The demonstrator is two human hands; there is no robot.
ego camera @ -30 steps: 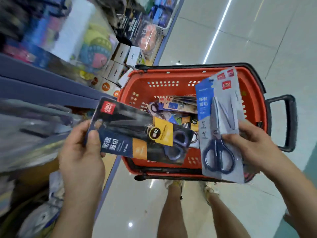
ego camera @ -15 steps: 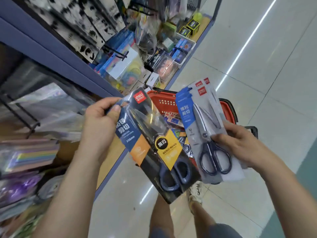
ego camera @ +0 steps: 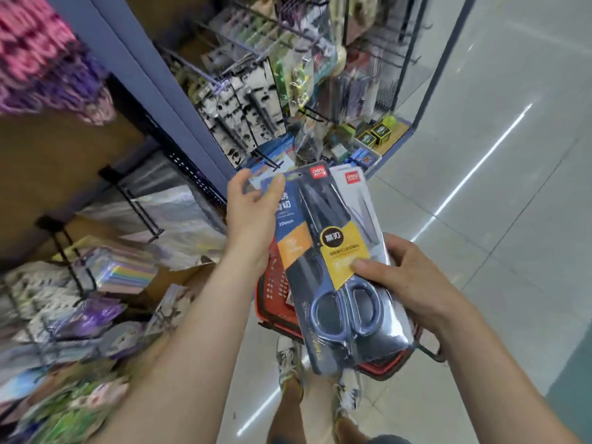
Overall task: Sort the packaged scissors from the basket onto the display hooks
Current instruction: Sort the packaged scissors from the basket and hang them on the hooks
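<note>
A dark scissors pack (ego camera: 323, 251) lies on top of a pale scissors pack (ego camera: 362, 203), the two stacked and held up in the middle of the view, above the red basket (ego camera: 272, 302) on the floor (ego camera: 480, 251). The right hand (ego camera: 413, 283) grasps the near end of the stack, thumb pressed on the dark pack's yellow label, fingers curled round the right edge and under both packs. The left hand (ego camera: 250, 216) pinches the dark pack's far left corner, thumb on the front; its fingers reach behind, so how they lie cannot be told. Just beyond the packs' far ends, a black display hook (ego camera: 266, 160) sticks out from the shelving on the left, which is crowded with blurred hanging goods
</note>
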